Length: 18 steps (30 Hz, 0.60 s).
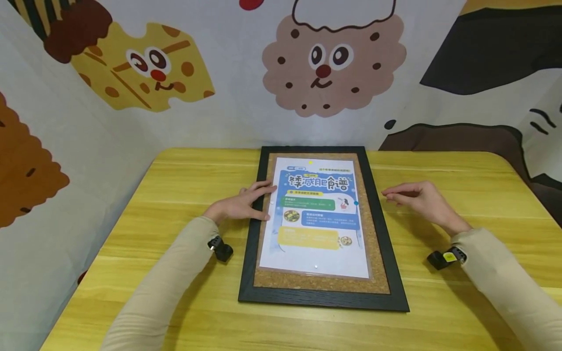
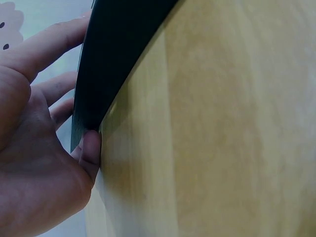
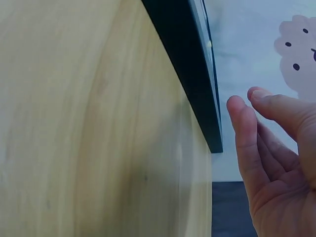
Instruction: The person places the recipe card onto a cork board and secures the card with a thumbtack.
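Observation:
A black-framed cork board (image 1: 382, 234) lies flat on the wooden table (image 1: 175, 195). A blue and white printed poster (image 1: 318, 214) is pinned on the cork. My left hand (image 1: 246, 202) rests flat over the frame's left edge, its straight fingers reaching onto the poster's side. In the left wrist view the left hand's fingers (image 2: 54, 44) cross the black frame (image 2: 113, 54) while the thumb stays beside it. My right hand (image 1: 417, 197) hovers relaxed over the table just right of the frame, holding nothing. In the right wrist view its fingers (image 3: 247, 143) hang apart from the frame (image 3: 187, 64).
Fabric walls printed with cartoon cookies (image 1: 329, 63) close in the table at the back and left. A dark seat (image 1: 465, 139) shows behind the table's right rear. A small black camera (image 1: 221, 249) is strapped under each wrist.

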### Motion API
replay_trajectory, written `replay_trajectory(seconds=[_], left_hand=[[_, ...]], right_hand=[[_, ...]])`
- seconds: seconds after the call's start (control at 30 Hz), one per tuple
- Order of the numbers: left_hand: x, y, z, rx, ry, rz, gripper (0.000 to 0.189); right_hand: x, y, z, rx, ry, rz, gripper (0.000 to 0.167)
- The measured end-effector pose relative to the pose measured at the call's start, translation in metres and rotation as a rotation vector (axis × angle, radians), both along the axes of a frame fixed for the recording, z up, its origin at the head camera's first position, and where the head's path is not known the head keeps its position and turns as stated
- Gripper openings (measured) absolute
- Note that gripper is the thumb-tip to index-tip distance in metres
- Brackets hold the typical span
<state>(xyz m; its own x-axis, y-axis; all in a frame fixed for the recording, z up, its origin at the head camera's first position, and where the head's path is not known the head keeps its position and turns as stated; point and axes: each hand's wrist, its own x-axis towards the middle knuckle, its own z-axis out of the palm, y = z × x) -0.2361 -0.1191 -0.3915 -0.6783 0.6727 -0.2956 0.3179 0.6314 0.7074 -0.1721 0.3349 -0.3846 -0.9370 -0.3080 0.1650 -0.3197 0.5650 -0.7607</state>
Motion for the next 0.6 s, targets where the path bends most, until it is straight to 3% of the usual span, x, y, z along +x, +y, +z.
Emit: replay_trajectory(seconds=[0.2,0.6], left_hand=[[0.0,0.0,0.001,0.003,0.003,-0.006,0.086],[0.0,-0.001,0.001,0.006,0.0,-0.013,0.085]], right_hand=[[0.0,-0.01,0.002,-0.036,-0.037,0.019,0.019],[-0.001,-0.03,0.009,-0.009,-0.123,0.119,0.021]])
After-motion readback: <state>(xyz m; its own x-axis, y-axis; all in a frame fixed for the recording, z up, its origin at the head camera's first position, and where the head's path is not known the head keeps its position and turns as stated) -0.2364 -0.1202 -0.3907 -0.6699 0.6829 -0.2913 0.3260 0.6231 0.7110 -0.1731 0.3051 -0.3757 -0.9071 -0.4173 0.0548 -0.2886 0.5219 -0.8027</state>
